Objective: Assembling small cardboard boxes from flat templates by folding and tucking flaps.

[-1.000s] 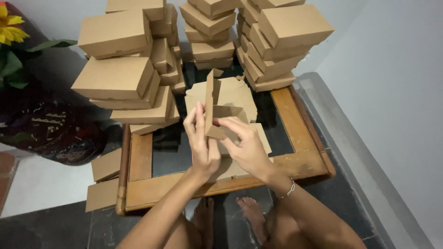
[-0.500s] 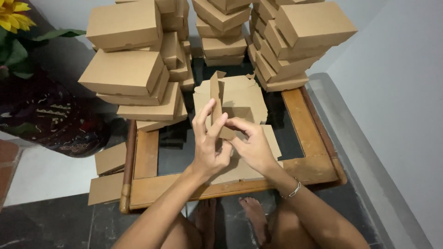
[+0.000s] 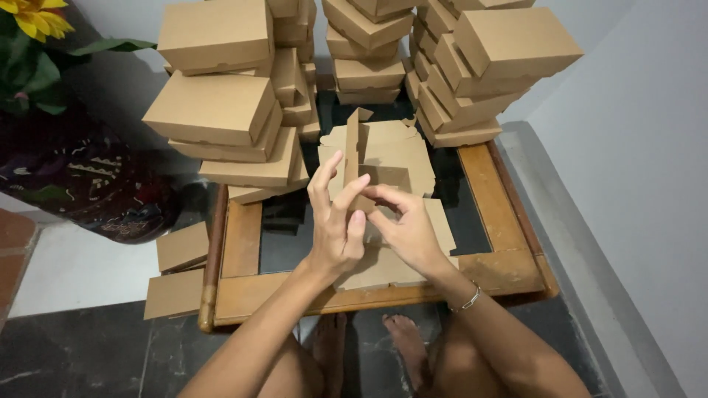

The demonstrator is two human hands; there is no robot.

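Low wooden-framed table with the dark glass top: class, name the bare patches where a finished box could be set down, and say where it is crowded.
Bare dark glass shows left of the left hand, bordered by the wooden frame. Another strip lies right of the flat brown cardboard blank. The back is crowded with stacked brown cardboard boxes.

Lower part of the cardboard sheet [image 3: 391, 158] is covered by left hand [image 3: 335, 228] & right hand [image 3: 405, 228]; fold under the fingers can't be made out. Box stacks [image 3: 221, 110] are cut off by the top edge, so their height isn't shown. Sunflower [image 3: 33, 18] is clipped at the top-left corner. Feet [image 3: 369, 346] are partly hidden by the forearms & table frame [image 3: 243, 243].
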